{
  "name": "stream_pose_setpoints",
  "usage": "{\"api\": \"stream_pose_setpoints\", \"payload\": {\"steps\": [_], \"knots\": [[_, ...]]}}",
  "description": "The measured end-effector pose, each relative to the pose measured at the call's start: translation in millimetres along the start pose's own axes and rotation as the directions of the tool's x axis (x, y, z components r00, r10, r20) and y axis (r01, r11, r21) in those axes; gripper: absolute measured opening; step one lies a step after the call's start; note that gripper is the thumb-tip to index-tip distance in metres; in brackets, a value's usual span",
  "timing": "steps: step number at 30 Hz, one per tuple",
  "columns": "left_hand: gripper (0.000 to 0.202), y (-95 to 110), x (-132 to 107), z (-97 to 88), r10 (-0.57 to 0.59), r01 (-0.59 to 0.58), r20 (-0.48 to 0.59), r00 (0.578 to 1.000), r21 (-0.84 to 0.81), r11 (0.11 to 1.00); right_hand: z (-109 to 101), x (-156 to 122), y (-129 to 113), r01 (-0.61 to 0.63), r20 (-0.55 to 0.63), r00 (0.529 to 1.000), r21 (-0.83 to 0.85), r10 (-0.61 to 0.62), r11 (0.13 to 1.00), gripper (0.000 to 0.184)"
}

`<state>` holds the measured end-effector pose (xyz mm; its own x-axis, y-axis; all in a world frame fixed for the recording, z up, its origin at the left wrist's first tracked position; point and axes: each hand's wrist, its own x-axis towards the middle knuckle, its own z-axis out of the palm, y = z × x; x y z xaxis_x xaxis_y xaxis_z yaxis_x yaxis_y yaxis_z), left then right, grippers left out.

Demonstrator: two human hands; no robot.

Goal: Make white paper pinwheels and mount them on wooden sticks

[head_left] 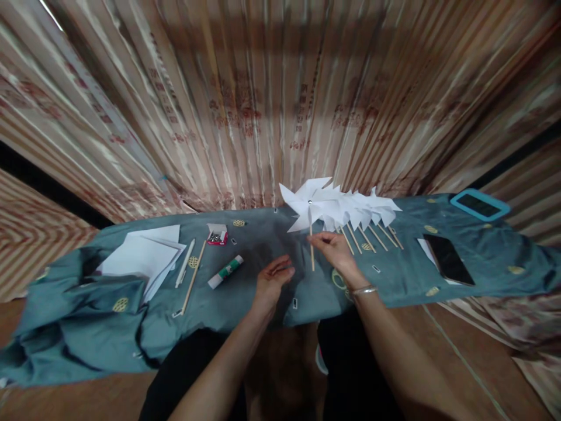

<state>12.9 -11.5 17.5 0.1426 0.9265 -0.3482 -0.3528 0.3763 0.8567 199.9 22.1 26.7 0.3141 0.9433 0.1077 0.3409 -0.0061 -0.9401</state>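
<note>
A row of several white paper pinwheels (346,207) on wooden sticks lies on the teal cloth (263,245). My right hand (335,250) pinches the stick of the leftmost pinwheel (307,202), just below the paper. A bracelet sits on that wrist. My left hand (272,279) hovers over the cloth a little to the left, fingers loosely spread, holding nothing.
Left of my hands lie a glue stick (225,272), a small box of pins (217,235), a loose wooden stick (194,276), a pen (185,262) and a stack of white paper (142,257). A dark phone (447,259) and a blue-framed device (480,204) lie at the right. Striped curtains hang behind.
</note>
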Motion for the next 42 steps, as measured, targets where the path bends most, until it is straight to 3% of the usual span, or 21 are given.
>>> {"api": "stream_pose_setpoints", "payload": {"steps": [4, 8, 16, 24, 42], "knots": [[0.043, 7, -5, -3.7, 0.033, -0.032, 0.032, 0.999, -0.017, 0.999, -32, 32, -6, 0.003, -0.085, 0.996, -0.122, -0.013, 0.993, 0.047], [0.041, 13, -9, -4.5, 0.039, -0.038, 0.047, 0.998, -0.03, 0.999, -47, 46, -10, -0.034, -0.097, 0.995, -0.276, 0.008, 0.96, 0.044], [0.038, 18, -10, -0.3, 0.053, -0.049, 0.064, 0.996, -0.066, 0.997, -27, 55, -12, -0.11, -0.03, 0.993, -0.599, 0.114, 0.793, 0.021], [0.039, 13, -7, 1.8, 0.043, -0.036, 0.077, 0.996, -0.081, 0.996, -6, 72, -2, -0.15, -0.03, 0.979, -0.773, 0.201, 0.616, 0.02], [0.034, 10, -9, 2.6, 0.035, -0.027, 0.095, 0.995, -0.085, 0.996, -2, 78, 18, -0.148, -0.027, 0.973, -0.838, 0.231, 0.525, 0.031]]}}
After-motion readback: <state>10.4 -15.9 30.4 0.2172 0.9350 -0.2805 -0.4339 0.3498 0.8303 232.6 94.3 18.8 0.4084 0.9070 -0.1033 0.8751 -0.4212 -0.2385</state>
